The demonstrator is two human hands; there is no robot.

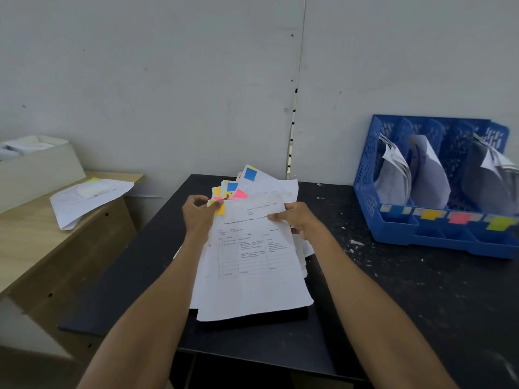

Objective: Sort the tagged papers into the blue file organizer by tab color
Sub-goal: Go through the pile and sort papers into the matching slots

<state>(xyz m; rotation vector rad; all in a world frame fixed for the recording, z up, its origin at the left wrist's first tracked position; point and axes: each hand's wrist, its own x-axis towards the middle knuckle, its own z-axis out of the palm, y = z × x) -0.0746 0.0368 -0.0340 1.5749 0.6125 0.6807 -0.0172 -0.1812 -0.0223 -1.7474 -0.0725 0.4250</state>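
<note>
Nearest, a printed sheet (252,262) with a ruled table tops the stack of tagged papers (278,183) on the black table (393,290); its heading is too blurred to read. The left hand (200,213) pinches its orange tab (219,209), and the right hand (299,220) grips its right edge, thumb on top. Beyond, blue, pink and orange tabs fan out unsorted. Farther right, the blue file organizer (365,175) already holds papers in three slots, so roughly midway, I judge.
</note>
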